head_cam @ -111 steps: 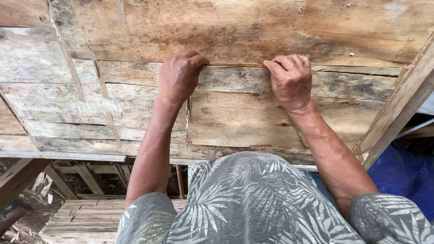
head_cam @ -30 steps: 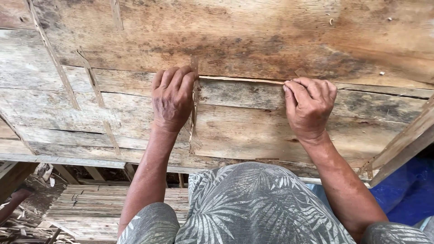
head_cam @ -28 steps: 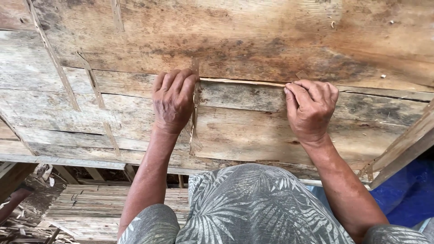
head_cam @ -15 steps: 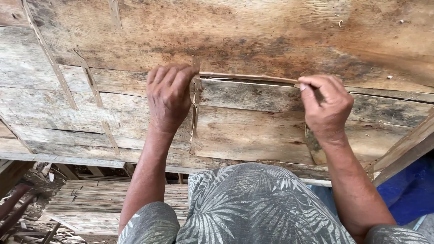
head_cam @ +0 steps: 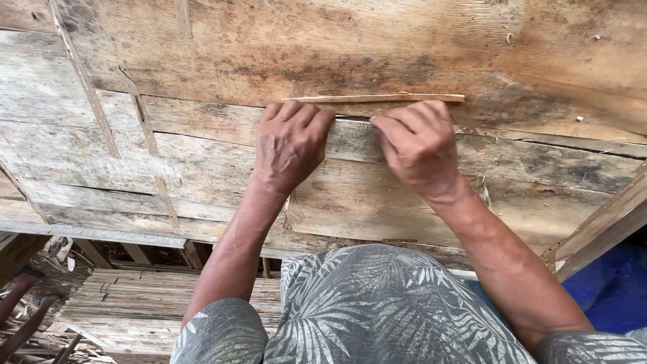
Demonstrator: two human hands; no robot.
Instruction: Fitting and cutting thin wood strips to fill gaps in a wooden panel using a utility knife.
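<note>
Left hand (head_cam: 291, 145) lies flat, fingers extended, on the weathered plywood sheet (head_cam: 377, 195). Right hand (head_cam: 418, 148), just beside it, is curled, fingertips at the sheet's far edge below a thin wood splinter (head_cam: 374, 98).

Soft, even daylight; sharp focus, faint shadows, no glare.

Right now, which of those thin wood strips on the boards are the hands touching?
The pale horizontal strip just above both hands, at their fingertips. The two other strips run slanted down the boards, far left, untouched.
</note>
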